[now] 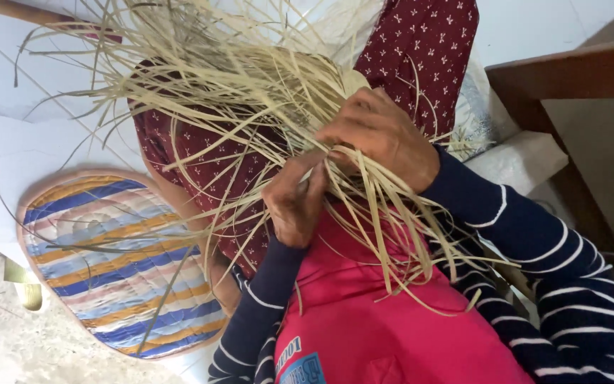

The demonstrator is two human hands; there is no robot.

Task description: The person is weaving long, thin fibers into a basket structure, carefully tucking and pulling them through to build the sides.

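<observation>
A loose bundle of pale dried straw strips (250,85) fans out over my lap, long ends spreading up and to the left and hanging down over my pink top (378,313). My left hand (294,199) pinches several strips near the bundle's middle, fingers closed on them. Just above and to its right, my right hand (381,135) clasps the same bundle, knuckles toward the camera. Both hands nearly touch. My sleeves are dark blue with white stripes. What the strips are woven into is hidden under the hands.
My legs in dark red patterned cloth (421,50) stretch upward. A striped oval mat (115,263) lies on the white tiled floor at lower left. A wooden furniture frame (570,78) stands at the right, a white block (520,160) beside it.
</observation>
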